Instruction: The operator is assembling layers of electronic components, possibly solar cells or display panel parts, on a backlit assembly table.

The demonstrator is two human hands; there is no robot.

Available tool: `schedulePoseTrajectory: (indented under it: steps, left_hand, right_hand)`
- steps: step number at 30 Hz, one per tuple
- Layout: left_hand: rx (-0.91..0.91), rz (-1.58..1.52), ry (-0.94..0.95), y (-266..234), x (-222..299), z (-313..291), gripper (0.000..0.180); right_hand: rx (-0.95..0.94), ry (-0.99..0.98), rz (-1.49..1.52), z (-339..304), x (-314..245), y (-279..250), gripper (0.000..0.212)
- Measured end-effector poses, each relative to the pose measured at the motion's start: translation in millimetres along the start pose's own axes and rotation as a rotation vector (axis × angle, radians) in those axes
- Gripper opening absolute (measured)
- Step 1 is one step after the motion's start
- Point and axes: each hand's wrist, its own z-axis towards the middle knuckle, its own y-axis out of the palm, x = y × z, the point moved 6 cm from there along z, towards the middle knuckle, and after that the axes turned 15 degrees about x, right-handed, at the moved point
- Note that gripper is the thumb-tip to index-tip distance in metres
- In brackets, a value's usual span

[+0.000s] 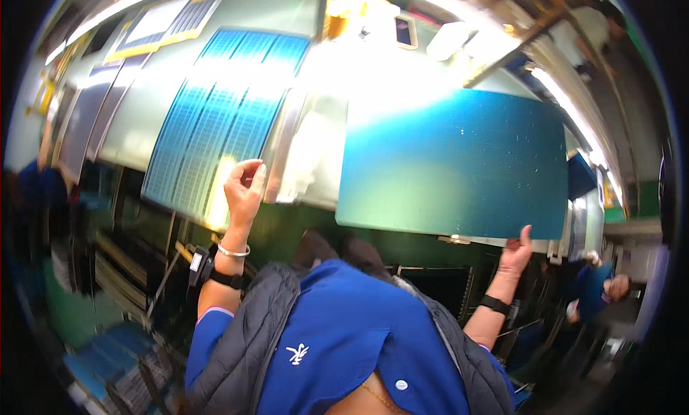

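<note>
A large plain blue sheet (459,164) lies to the right of the middle, strongly lit at its upper left. At its near edge, toward the right corner, my right hand (515,253) grips it, thumb up and the other fingers partly hidden below. My left hand (245,189) is raised beside the near right edge of a blue panel (222,103) marked with a fine grid in long strips. Its fingers are curled in toward the thumb; anything between them is too small to make out.
A pale bench (133,131) runs under the panels. Further left stand dark narrow panels (90,114). White glare hides part of the back, where a small dark-faced device (405,32) shows. Racks (129,268) stand below left; another person (603,289) is at far right.
</note>
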Motion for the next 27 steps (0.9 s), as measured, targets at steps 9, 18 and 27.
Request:
schedulePoseTrajectory:
  steps: [9, 18, 27]
  left_hand:
    - [-0.547, -0.583, 0.028, 127, 132, -10, 0.071]
    - [-1.035, -0.958, -0.841, 130, 42, -140, 0.014]
    - [-0.257, -0.641, -1.197, 142, -42, -187, 0.010]
  right_hand:
    - [-0.270, -0.650, -0.351, -45, -276, 187, 0.034]
    - [-1.137, -0.856, -1.197, -68, -86, 416, 0.043]
    - [-1.346, -0.950, -1.353, -54, 174, 311, 0.099]
